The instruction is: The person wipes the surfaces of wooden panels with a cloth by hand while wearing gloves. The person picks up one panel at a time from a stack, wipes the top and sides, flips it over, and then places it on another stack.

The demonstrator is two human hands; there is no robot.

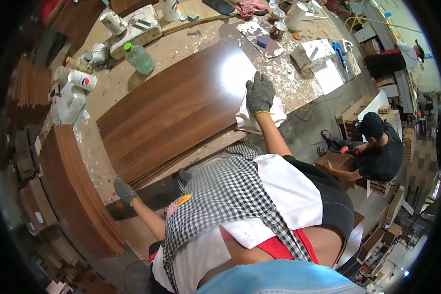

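A brown wood-grain panel (176, 105) lies on top of a stack of similar panels on the worktable, with bright glare at its far right end. My right hand (260, 93), in a dark grey knit glove, presses a bunched white cloth (250, 117) at the panel's right edge; its fingers are curled over the cloth. At the near left corner of the stack is my left hand (125, 191), also gloved in grey. Its fingers look stretched along the panel's edge, holding nothing that I can see.
A green-capped bottle (139, 59), white cups (82, 80) and a blue sponge block (262, 42) stand around the paint-spotted table (201, 41). More brown panels (81, 196) are stacked at the left. A person in black (382, 152) sits at the right beside cardboard.
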